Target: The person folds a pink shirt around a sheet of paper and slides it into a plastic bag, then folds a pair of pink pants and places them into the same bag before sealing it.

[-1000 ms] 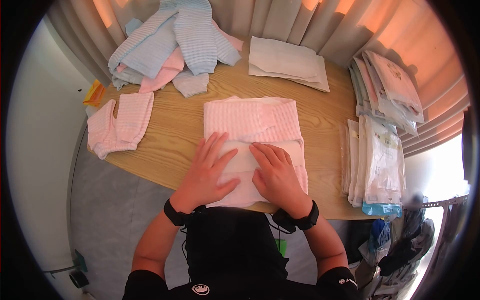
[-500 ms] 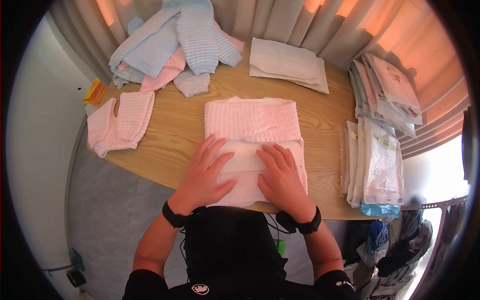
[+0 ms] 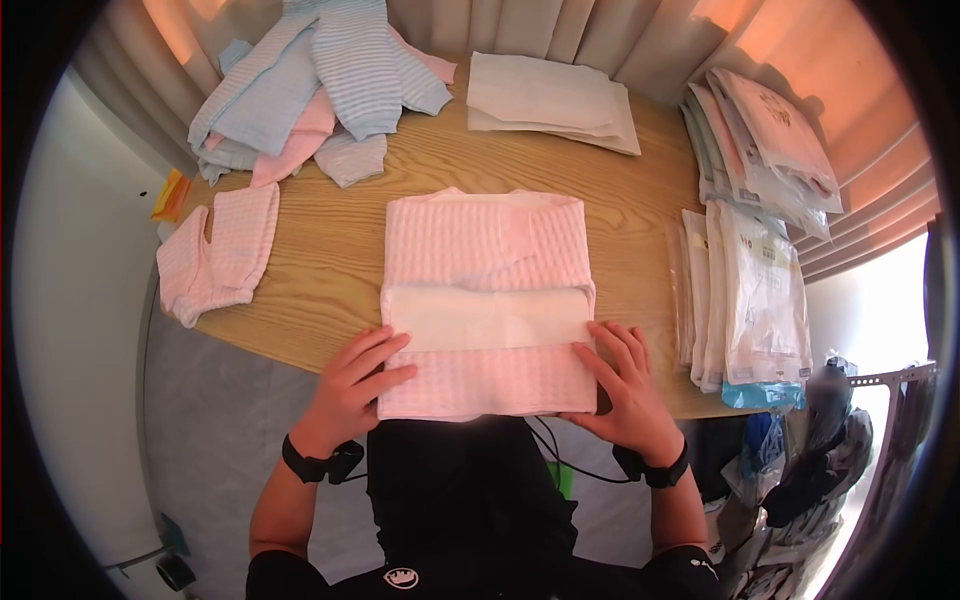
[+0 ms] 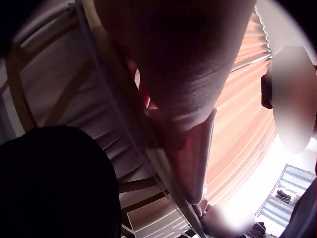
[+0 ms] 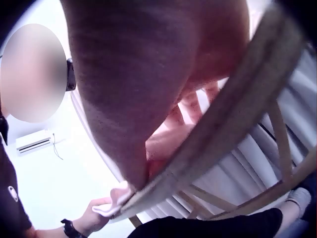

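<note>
A pink striped knit garment (image 3: 490, 385) lies folded before me at the table's near edge, with a pale band across its middle. My left hand (image 3: 345, 390) grips its near left side; the fingers lie on top and the thumb is hidden. At the near right side my right hand (image 3: 630, 395) holds the fabric between fingers on top and the thumb at the front edge. The right wrist view shows the pink fabric (image 5: 118, 199) at the table edge, held by the left hand (image 5: 94, 215).
Blue, grey and pink knitwear (image 3: 350, 65) is heaped at the back left, with a smaller pink striped garment (image 3: 225, 250) nearer me. White sheets (image 3: 550, 95) lie at the back. Bagged garments (image 3: 765, 300) are stacked along the right side of the wooden table (image 3: 330, 235).
Both hands have moved apart and toward me, from the middle of the garment to its near sides. The pale band, covered by the hands before, now shows fully. The head view has shifted slightly.
</note>
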The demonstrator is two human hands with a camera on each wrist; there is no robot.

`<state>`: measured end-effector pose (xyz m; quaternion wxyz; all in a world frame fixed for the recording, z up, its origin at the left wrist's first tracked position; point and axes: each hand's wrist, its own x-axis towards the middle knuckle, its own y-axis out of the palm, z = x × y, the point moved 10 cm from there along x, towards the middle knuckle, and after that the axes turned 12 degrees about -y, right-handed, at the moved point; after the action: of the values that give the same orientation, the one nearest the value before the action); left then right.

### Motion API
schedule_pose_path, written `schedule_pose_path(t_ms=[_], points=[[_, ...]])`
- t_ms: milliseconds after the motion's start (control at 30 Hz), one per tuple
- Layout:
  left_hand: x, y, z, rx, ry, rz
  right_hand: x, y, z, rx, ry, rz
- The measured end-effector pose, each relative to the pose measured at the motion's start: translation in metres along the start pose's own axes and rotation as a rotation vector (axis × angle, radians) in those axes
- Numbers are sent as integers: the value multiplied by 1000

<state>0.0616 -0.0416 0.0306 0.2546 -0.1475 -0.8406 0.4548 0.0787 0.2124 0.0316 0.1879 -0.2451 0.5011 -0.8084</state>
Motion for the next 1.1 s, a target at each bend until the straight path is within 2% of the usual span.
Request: schedule_pose_path(t_ms=[100,167,300,367,400,467,500,567,600,633,700,800,867,967,1100], points=[[5,-7,5,-113,-52,-48,-5,1,-1,-86,-50,-54],[8,-11,12,-173,-129,-90,-4,-3,5,16,-120,-118],[13,-12,17,-237,-194,-134,5,-8,9,53,-80,-87],[14,-15,18,-286,-210,-186,0,-7,0,61,-122,-219],[16,-13,16,-287,-209,-185,1,-6,-1,60,-120,-219],[15,-18,28,-387,-371,-290,-1,-13,-15,218,-21,-351],[15,-16,28,-387,-372,-288,0,-11,-15,219,-20,-351],[13,-15,39,-413,-468,-337,-7,-2,-43,351,283,-385],[13,-14,40,-412,-468,-336,-5,-4,-45,346,334,-414],[13,-12,44,-417,-501,-333,-2,0,-46,347,334,-415],[14,-11,48,-420,-535,-329,-4,6,-58,526,373,-580],[17,-11,48,-329,-551,-314,2,3,-59,552,437,-576],[15,-10,56,-401,-599,-370,3,4,-62,530,449,-557],[16,-8,64,-450,-687,-353,4,3,-62,508,470,-541],[20,-8,64,-440,-687,-328,6,1,-61,490,489,-544]])
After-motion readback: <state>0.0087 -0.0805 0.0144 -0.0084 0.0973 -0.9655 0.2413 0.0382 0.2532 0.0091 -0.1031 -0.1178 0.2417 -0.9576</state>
